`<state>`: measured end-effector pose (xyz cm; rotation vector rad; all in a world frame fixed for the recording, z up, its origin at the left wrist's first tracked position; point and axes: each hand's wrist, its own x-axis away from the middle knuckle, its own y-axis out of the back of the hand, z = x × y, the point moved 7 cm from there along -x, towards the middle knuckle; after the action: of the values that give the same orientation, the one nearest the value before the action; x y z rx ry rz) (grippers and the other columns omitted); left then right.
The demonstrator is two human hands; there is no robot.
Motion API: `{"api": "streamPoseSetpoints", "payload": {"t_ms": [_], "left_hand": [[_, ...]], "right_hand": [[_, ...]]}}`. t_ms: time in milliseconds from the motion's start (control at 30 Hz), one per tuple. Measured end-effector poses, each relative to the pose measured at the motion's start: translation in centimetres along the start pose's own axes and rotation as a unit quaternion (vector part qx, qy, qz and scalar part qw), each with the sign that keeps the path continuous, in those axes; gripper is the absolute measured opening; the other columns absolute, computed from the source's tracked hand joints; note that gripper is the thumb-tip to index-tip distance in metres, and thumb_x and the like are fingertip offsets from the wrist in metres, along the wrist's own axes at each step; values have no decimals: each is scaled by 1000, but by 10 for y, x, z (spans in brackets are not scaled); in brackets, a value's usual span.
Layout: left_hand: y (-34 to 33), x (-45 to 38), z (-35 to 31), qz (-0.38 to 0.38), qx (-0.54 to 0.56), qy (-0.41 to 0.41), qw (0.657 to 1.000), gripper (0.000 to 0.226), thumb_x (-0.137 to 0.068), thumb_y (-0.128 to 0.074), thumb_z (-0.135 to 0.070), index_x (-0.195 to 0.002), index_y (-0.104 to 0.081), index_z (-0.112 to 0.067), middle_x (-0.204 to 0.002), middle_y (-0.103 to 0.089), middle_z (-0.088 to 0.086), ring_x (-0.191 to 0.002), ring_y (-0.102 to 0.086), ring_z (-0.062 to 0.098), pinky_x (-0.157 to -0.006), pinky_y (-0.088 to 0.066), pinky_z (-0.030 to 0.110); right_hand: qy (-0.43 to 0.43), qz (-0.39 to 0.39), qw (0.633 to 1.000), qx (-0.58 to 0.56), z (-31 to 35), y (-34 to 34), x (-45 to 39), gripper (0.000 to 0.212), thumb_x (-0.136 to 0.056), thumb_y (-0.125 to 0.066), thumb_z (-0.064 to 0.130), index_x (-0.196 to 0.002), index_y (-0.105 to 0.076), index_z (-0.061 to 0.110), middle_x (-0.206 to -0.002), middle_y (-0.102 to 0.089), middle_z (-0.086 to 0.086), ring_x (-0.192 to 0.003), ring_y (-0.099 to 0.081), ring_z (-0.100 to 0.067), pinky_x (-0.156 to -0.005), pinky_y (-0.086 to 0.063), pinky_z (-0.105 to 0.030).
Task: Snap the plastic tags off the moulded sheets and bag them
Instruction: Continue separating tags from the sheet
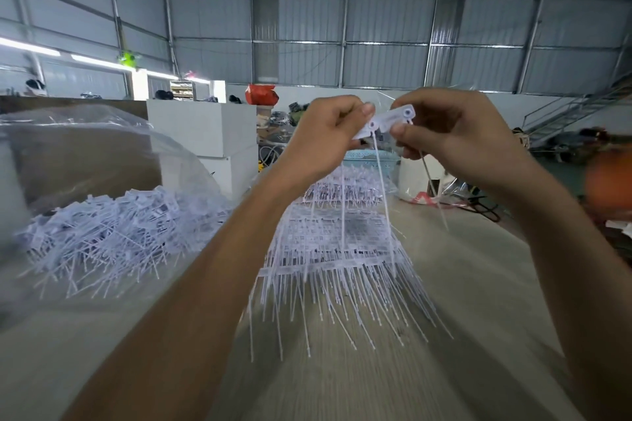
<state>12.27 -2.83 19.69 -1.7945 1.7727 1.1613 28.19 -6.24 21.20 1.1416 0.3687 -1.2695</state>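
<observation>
I see both hands raised at twelve o'clock: the left hand (326, 133) and right hand (455, 133) pinch one flat white plastic tag (388, 121) (tail dangling) above the stacked white moulded sheets (337, 243); loose snapped tags (113, 229) lie at nine o'clock.

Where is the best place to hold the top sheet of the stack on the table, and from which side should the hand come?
Probably the flat cross-bar of tag heads on the stack of moulded sheets, taken from above, thumb on top and fingers slipped under its edge. The bar looks like the one stiff, wide part; the thin tails fan out toward the person and would likely bend or tangle. Both the left hand and right hand pinch tags now.
</observation>
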Motion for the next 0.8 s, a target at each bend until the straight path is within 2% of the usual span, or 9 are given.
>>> {"api": "streamPoseSetpoints", "payload": {"t_ms": [133, 200, 267, 367, 400, 500, 633, 700, 800], "left_hand": [[3, 0, 7, 4, -4, 34, 999, 37, -104, -55, -22, -68, -63, -17, -54, -37, -14, -52, -45, -4, -64, -51, 10], [5, 0, 13, -3, 0, 45, 999, 37, -103, -56, -24, -76, -64, -1, -55, -35, -12, -49, -41, -2, -61, -50, 10], [2, 1, 16, 8, 30, 55, 998, 40, -103, -55, -23, -89, -62, 13, -63, -43, 5, -48, -36, 4, -54, -43, 11], [-4, 4, 14, 29, 81, 60, 994, 36, -103, -55, -24, -82, -73, -2, -67, -50, 15, -47, -34, 9, -51, -36, 18], [-2, 3, 12, 26, 86, 52, 995, 37, -103, -55, -25, -77, -73, -6, -60, -47, 10, -47, -35, 9, -52, -36, 18], [7, 0, 8, -19, 47, 14, 999, 42, -103, -55, -22, -78, -58, 11, -54, -36, -3, -49, -37, 11, -52, -39, 14], [7, 1, 7, -28, -57, -23, 998, 36, -104, -54, -24, -80, -62, 2, -51, -47, -5, -49, -43, 15, -52, -36, 27], [3, 1, 6, -3, -75, -34, 997, 28, -104, -53, -24, -88, -67, -6, -57, -59, -5, -53, -52, 13, -56, -44, 29], [-6, 1, 2, 49, -68, -45, 995, 12, -102, -57, -23, -105, -68, -19, -86, -72, -9, -79, -68, 7, -76, -56, 28]], "right_hand": [[60, -20, 990, 127, 2, -3, 0, 17, -91, -72, 13, -106, -73, 21, -84, -69, 8, -74, -68, -13, -75, -58, -33], [112, -33, 975, 188, 8, -6, 2, 21, -92, -72, 14, -112, -74, 16, -86, -66, 9, -77, -64, -13, -76, -55, -34], [155, -45, 961, 224, 12, -9, 3, 17, -94, -69, 12, -110, -75, 11, -87, -63, 5, -77, -60, -15, -74, -53, -38], [188, -70, 947, 251, 15, -9, 4, 14, -96, -65, 7, -107, -74, 6, -89, -60, 4, -77, -55, -14, -73, -52, -41], [186, -70, 948, 247, 15, -10, 4, 14, -97, -63, 10, -107, -72, 6, -90, -61, 5, -77, -57, -15, -74, -53, -42], [153, -58, 961, 221, 12, -17, 4, 19, -101, -56, 22, -105, -68, 8, -87, -65, 4, -73, -64, -16, -72, -54, -44], [109, -65, 967, 221, 6, -22, 1, 18, -102, -56, 22, -101, -68, 9, -78, -65, 4, -69, -65, -19, -76, -52, -43], [86, -99, 966, 221, 5, -13, 2, 17, -102, -57, 21, -99, -69, 10, -78, -64, 5, -68, -64, -18, -79, -50, -40], [58, -150, 971, 179, 3, 0, 4, 15, -101, -58, 19, -101, -69, 9, -79, -65, 4, -68, -65, -19, -75, -52, -39]]}}
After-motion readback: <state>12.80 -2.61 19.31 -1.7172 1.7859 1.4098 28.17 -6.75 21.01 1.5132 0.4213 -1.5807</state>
